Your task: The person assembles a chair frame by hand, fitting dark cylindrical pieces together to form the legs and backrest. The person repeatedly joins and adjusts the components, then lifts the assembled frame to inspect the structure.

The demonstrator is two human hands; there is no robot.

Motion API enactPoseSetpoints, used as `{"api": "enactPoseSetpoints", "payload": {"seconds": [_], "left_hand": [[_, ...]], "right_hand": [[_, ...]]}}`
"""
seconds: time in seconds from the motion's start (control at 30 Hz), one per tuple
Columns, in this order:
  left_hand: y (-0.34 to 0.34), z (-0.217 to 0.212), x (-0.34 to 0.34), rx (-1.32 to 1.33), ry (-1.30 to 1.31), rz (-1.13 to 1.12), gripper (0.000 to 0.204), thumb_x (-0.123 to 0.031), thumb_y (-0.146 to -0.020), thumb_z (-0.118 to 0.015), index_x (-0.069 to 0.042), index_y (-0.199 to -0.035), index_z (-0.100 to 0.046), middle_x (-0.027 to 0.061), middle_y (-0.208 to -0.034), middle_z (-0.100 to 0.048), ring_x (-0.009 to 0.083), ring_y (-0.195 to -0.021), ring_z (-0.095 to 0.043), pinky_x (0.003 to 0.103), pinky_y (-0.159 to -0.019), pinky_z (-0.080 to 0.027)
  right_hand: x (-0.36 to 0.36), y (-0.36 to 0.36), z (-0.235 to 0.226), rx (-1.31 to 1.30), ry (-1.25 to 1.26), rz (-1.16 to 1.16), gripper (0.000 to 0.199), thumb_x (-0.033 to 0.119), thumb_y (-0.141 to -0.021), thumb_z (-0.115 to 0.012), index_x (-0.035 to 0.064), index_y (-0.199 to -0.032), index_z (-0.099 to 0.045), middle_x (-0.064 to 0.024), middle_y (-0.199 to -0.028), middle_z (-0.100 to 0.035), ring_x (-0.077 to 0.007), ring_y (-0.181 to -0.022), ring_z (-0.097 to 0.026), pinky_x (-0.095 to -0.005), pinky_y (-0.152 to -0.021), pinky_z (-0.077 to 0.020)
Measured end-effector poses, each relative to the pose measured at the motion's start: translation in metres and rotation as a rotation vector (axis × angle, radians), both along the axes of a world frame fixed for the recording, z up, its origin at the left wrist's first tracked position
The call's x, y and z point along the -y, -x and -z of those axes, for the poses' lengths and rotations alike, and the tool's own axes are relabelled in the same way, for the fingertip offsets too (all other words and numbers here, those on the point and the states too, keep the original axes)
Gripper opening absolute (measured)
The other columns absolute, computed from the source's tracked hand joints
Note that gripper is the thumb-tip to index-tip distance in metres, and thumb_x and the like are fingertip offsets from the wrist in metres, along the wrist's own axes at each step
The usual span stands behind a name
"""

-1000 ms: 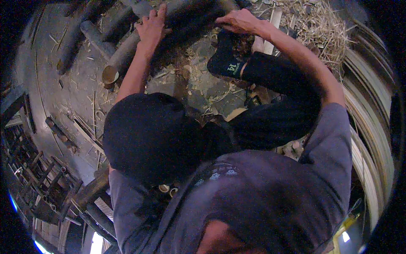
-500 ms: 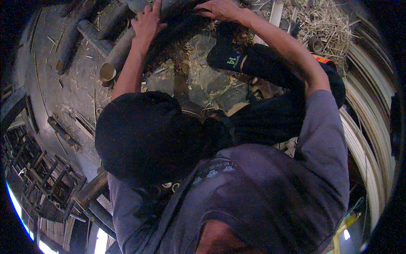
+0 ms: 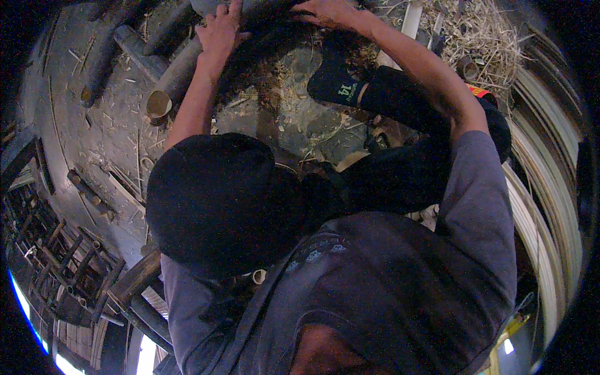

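At the top of the head view, my left hand (image 3: 220, 30) lies with fingers spread against a thick grey pole (image 3: 259, 9), which looks like bamboo and runs out of the picture. Farther right is my right hand (image 3: 330, 12), its fingers stretched toward the same pole's right part; the upper edge cuts off some of the hand, and whether it touches the pole is hard to see. Both hands appear to hold nothing. Beside my left forearm, a cut bamboo pole (image 3: 175, 81) shows its pale round end.
More poles (image 3: 139, 53) lie on the littered floor (image 3: 69, 137) at the far left. Shavings (image 3: 481, 37) are heaped at the far right, above long bundled strips (image 3: 544, 231). My dark-clad leg (image 3: 400, 94) is bent across the middle. Bamboo frames (image 3: 69, 269) stand at the lower left.
My left hand has shifted very slightly to the right along the pole. The right hand stays almost in place.
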State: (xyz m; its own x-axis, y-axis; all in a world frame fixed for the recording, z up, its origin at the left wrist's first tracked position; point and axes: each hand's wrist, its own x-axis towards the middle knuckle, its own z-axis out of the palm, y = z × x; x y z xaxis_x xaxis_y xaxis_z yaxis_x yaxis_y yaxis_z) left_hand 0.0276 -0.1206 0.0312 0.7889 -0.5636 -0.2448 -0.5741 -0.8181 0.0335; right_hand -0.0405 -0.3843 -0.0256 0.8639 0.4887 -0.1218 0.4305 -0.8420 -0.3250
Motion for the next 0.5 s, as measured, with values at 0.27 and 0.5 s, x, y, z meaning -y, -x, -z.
{"api": "enactPoseSetpoints", "payload": {"seconds": [0.27, 0.5], "left_hand": [[-0.002, 0.006, -0.001, 0.042, 0.042, 0.019, 0.09, -0.028, -0.073, -0.076, -0.014, -0.145, -0.024, 0.0171, -0.125, -0.045, 0.0398, -0.114, -0.046, 0.057, -0.094, -0.038], [0.004, 0.004, -0.002, 0.065, 0.018, 0.01, 0.093, -0.029, -0.071, -0.078, -0.015, -0.145, -0.023, 0.016, -0.127, -0.044, 0.0392, -0.115, -0.046, 0.058, -0.095, -0.037]], "right_hand": [[0.008, -0.001, 0.037, 0.122, -0.059, -0.016, 0.038, 0.029, -0.094, -0.048, 0.0111, -0.128, -0.051, -0.0141, -0.098, -0.062, -0.0316, -0.083, -0.058, -0.0436, -0.066, -0.0466], [0.0, -0.007, 0.008, 0.255, 0.043, -0.145, 0.036, 0.028, -0.092, -0.051, 0.0106, -0.124, -0.053, -0.0118, -0.088, -0.061, -0.0293, -0.077, -0.058, -0.0429, -0.062, -0.0462]]}}
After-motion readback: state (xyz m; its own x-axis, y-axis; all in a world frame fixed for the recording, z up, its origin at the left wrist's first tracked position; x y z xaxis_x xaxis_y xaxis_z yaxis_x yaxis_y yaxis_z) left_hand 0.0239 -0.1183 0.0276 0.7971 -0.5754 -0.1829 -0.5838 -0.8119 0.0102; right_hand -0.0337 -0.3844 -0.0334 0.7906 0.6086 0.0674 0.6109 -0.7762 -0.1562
